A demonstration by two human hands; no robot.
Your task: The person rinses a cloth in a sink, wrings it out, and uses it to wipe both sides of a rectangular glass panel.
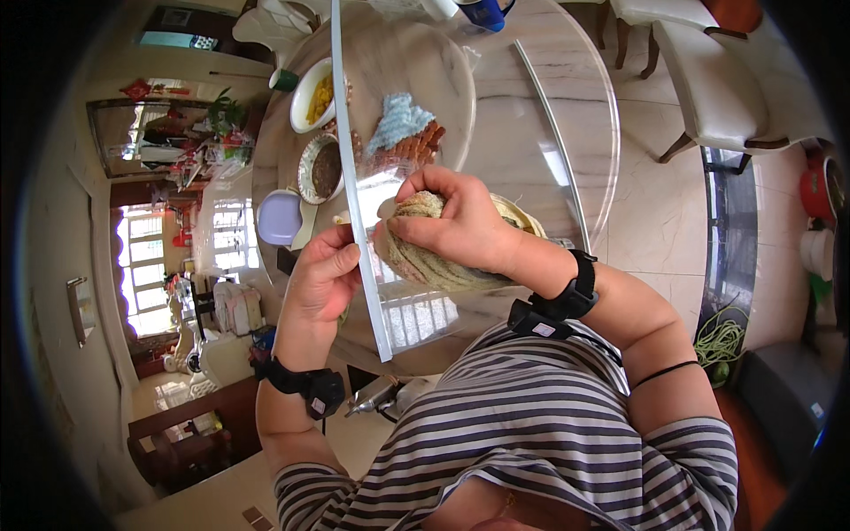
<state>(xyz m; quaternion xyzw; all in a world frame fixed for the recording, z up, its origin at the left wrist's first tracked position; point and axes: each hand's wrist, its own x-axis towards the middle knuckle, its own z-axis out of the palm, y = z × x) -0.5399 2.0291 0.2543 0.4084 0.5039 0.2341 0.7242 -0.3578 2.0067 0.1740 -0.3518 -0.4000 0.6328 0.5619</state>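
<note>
A transparent panel (425,325) with pale edge strips is held up over a round marble-patterned table (591,99). My left hand (325,272) pinches its left edge strip (350,166) between thumb and fingers. A bunched yellow-green towel cloth (431,262) is gripped in my right hand (458,219), against or just over the panel; the exact contact cannot be told. The other edge strip (548,126) runs along the panel's right side. Through the panel, a light blue knitted cloth (402,119) shows on a brown woven mat (418,147).
Left of the panel are a white bowl of yellow food (307,99), a fluted dish with dark contents (325,169) and a lilac plate (279,218). A blue cup (483,13) stands at the far edge. White chairs (724,79) stand at right.
</note>
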